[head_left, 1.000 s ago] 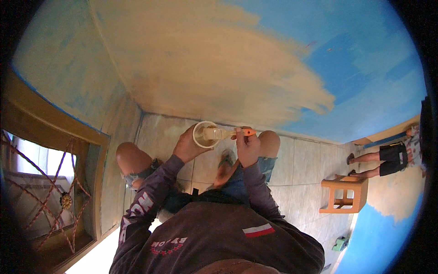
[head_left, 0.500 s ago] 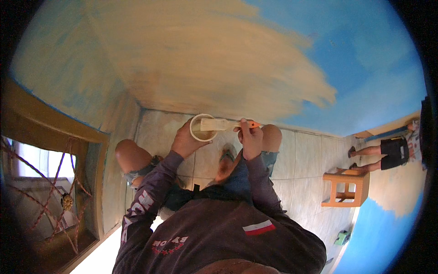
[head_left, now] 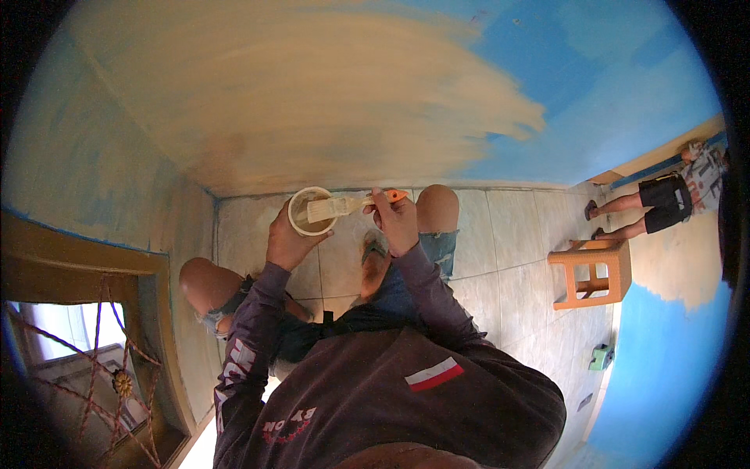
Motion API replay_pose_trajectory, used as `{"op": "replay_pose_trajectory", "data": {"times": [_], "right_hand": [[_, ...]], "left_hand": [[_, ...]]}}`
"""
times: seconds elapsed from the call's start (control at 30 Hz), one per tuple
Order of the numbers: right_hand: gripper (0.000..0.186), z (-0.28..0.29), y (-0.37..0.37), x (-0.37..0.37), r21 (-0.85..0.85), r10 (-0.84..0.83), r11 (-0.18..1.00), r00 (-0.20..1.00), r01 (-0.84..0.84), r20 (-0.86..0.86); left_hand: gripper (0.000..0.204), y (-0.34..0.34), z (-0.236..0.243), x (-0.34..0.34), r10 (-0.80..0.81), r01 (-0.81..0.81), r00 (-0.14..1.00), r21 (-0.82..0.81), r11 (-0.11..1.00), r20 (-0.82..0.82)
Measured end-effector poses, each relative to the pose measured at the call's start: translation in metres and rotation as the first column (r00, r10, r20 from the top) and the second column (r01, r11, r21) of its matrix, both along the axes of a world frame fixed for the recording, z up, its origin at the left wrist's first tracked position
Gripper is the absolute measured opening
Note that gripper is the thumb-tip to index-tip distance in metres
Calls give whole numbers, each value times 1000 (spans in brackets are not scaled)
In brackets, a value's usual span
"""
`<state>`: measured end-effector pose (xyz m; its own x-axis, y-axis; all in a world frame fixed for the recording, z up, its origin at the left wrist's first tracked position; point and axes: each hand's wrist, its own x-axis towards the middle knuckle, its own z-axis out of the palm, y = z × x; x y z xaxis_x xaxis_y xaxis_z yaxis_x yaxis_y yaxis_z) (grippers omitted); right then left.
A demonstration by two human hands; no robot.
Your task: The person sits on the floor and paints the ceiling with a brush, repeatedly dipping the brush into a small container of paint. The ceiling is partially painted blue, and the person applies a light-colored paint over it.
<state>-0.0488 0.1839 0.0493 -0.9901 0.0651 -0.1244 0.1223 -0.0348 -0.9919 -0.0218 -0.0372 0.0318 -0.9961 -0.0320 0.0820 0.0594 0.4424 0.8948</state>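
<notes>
My left hand (head_left: 291,241) is wrapped round a pale round tub (head_left: 294,199) with some paint low inside it. In my right hand (head_left: 397,224) is a paintbrush (head_left: 344,206), gripped by its handle, whose end is orange. Its wide cream bristles reach left over the tub's opening. Whether the bristles touch the rim or the paint, I cannot tell. Just beyond both hands rises a wall (head_left: 336,109), coated beige on the left and middle, with blue showing on the right along a ragged brushed edge.
An orange-brown plastic stool (head_left: 582,275) stands on the tiled floor (head_left: 512,234) to the right. Beyond it is another person (head_left: 664,202) in dark shorts. A small green object (head_left: 601,357) lies by the right wall. At left is a wooden-framed opening (head_left: 160,313) strung with twisted ropes.
The view has shifted, so wall, stool and floor sit differently in the picture. Both hands keep their grips, and the brush stays over the tub.
</notes>
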Motion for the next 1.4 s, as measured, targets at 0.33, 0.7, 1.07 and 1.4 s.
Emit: {"op": "replay_pose_trajectory", "data": {"times": [0.33,0.7,1.07,1.4], "right_hand": [[24,13,6,-2,-253,-59,965,997,68,42],[23,105,-3,-74,-442,-192,896,931,37,-311],[28,218,-33,-163,-209,-125,975,590,-75,-798],[27,219,-41,-193,-21,-17,1000,511,-2,-859]], "left_hand": [[82,-1,-7,0,-19,20,999,10,1000,-48],[80,-1,3,1,-9,9,1000,2,1000,-17],[77,-2,6,-1,-11,11,997,-5,1000,-76],[77,-5,6,0,-9,10,996,16,1000,-88]]}}
